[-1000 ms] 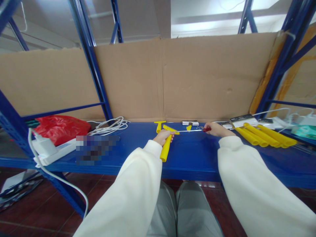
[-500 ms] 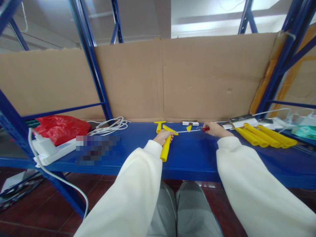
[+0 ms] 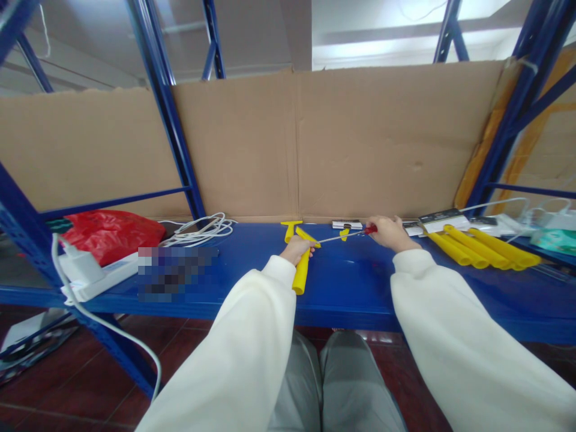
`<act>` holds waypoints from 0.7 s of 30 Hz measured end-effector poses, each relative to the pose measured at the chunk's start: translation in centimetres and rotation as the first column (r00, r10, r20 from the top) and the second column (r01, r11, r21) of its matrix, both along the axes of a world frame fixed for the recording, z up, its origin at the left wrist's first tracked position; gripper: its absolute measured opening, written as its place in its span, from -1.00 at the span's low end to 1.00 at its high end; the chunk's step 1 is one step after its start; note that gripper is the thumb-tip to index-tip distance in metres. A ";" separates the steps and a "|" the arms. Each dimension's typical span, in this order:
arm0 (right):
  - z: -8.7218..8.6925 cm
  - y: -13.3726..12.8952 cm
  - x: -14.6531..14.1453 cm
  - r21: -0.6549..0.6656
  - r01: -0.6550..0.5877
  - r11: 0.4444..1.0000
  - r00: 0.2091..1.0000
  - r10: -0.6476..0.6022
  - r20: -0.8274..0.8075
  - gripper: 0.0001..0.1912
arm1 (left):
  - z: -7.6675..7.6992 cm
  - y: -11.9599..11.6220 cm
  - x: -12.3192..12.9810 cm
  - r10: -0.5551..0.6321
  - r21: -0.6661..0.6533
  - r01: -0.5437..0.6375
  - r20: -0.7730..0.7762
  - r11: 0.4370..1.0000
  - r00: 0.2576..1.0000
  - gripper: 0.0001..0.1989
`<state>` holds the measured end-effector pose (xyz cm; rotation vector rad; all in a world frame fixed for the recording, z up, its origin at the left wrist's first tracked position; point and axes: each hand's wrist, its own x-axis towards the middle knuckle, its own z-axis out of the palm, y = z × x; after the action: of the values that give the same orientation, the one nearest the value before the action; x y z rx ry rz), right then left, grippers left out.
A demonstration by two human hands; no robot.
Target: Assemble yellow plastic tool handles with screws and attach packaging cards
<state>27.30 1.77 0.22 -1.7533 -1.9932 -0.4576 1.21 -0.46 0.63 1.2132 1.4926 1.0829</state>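
My left hand [image 3: 297,249] is closed round a yellow tool [image 3: 300,281] whose thick tubular handle points toward me and whose head slants up to the right. In my right hand [image 3: 389,233] is the red handle of a screwdriver [image 3: 338,237]. Its long thin shaft reaches left, and the tip meets the tool's head beside my left fingers. Behind my left hand lies a yellow T-shaped piece [image 3: 290,229]. A small yellow piece [image 3: 344,234] rests beyond the shaft, by a small white and black pack [image 3: 347,224].
Several yellow tubes [image 3: 472,249] and packaged items [image 3: 443,219] lie at the right of the blue shelf [image 3: 346,294]. Left are a red plastic bag [image 3: 114,234], a white power strip [image 3: 110,276] and coiled white cable [image 3: 207,229]. Cardboard [image 3: 360,144] stands behind.
My right hand has moved slightly up and left with the screwdriver, so the shaft now slopes up toward the right. My left hand has stayed almost still.
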 end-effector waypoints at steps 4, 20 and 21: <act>0.0 0.0 0.0 0.048 -0.041 0.998 0.999 0.040 0.019 -0.76 | 0.5 -0.5 0.0 -0.014 -0.011 0.013 -0.018 1.000 1.000 -0.83; 0.6 -1.0 -1.0 -0.001 -0.142 0.990 0.989 0.142 0.039 -0.80 | -0.4 1.8 -1.2 -0.028 0.066 0.072 -0.515 0.995 0.857 -0.87; 0.6 -1.0 -1.0 -0.021 -0.159 0.987 0.986 0.160 0.037 -0.80 | -0.4 1.8 -1.2 -0.020 0.072 0.067 -0.523 0.995 0.852 -0.90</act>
<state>26.34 0.73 0.84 -1.5899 -2.1506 -0.4247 -0.03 1.38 0.21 1.6916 1.8225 0.8254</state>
